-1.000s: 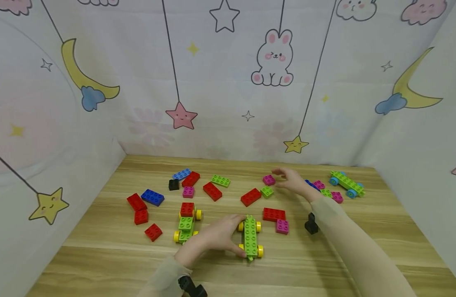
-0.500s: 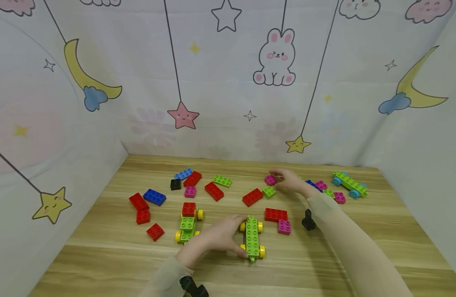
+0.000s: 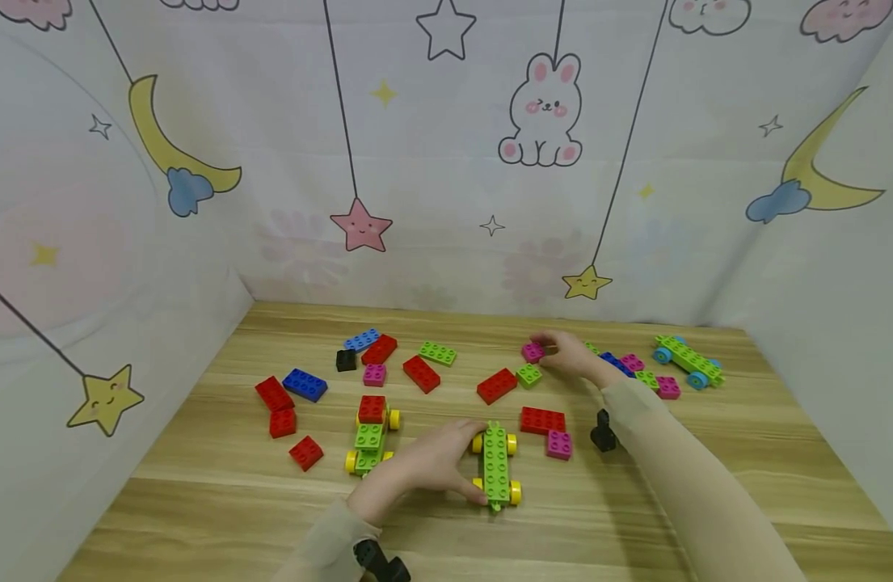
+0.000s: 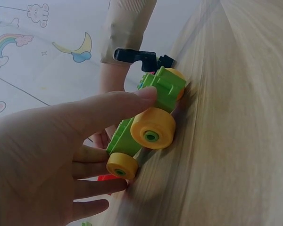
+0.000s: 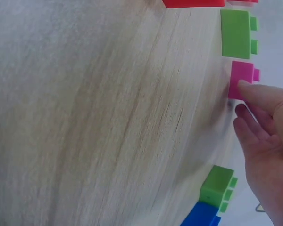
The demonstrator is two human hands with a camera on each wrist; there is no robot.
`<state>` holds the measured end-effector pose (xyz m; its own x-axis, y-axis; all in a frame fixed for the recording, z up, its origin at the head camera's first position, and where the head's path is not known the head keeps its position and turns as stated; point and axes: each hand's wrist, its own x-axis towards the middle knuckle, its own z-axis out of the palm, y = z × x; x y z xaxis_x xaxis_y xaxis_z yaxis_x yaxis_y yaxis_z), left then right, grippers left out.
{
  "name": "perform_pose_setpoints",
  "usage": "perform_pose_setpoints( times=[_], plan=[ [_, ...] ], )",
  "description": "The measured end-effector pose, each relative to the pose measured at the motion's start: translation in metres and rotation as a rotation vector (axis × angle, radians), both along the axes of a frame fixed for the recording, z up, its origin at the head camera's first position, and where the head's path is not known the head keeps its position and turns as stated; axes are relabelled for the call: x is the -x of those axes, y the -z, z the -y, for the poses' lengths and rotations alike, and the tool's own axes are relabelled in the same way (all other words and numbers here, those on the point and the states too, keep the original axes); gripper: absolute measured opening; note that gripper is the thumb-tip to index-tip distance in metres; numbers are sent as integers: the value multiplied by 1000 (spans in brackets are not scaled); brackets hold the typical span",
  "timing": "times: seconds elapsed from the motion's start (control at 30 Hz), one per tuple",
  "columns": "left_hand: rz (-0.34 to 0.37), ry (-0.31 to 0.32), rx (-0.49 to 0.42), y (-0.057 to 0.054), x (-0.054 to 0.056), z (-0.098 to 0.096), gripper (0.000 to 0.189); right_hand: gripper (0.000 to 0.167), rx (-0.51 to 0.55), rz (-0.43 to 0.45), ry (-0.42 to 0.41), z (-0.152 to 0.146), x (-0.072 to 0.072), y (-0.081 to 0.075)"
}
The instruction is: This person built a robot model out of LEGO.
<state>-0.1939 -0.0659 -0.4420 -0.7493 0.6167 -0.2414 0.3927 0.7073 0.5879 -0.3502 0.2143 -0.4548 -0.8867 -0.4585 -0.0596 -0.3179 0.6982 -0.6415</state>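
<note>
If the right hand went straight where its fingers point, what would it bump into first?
The pink brick next to the small green brick. The right hand seems to touch it already, though how firmly is hard to tell.

The near tabletop offers passage; a green block perhaps crowds the pink block.
</note>
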Motion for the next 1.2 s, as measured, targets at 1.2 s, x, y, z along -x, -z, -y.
perform_pose_setpoints(
  times=[1.2],
  plan=[
    [30,-9,-21,0,1,-1,101,42,145,-148,71,17,-54,-50]
  ],
)
